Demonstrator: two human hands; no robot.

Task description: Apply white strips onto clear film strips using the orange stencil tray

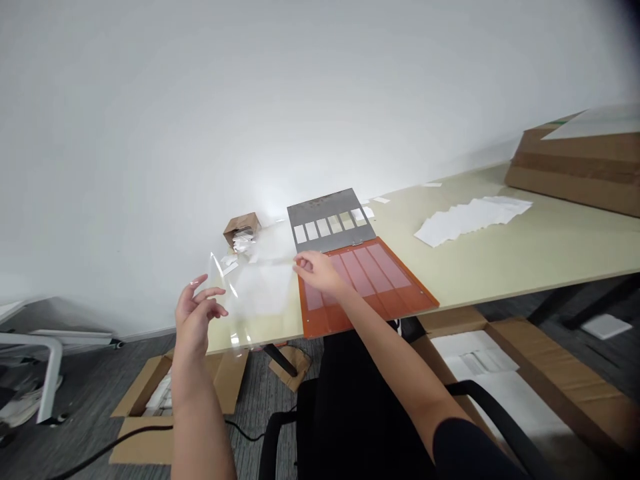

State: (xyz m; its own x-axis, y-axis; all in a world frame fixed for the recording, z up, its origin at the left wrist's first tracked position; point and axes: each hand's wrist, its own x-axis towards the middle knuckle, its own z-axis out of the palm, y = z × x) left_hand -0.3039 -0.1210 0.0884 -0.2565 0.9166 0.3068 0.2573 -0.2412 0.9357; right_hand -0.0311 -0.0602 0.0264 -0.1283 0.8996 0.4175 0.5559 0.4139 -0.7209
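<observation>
A clear plastic sheet (234,293) hangs between my hands, its curved left edge catching the light and its lower end reaching past the table's front edge. My left hand (193,310) is beside that edge, fingers apart; whether a fingertip touches the film I cannot tell. The fingers of my right hand (316,270) are pinched at the sheet's far right side, above the left part of an orange panel (370,317) with long pale strips. Hinged behind the panel, a grey plate (325,205) has a row of several rectangular windows.
A small brown box (243,221) with white scraps stands by the wall. Fanned white papers (470,220) lie to the right on the table (540,253), near a large carton (575,167). Open cardboard boxes (565,360) sit on the floor, beside a black chair armrest (500,407).
</observation>
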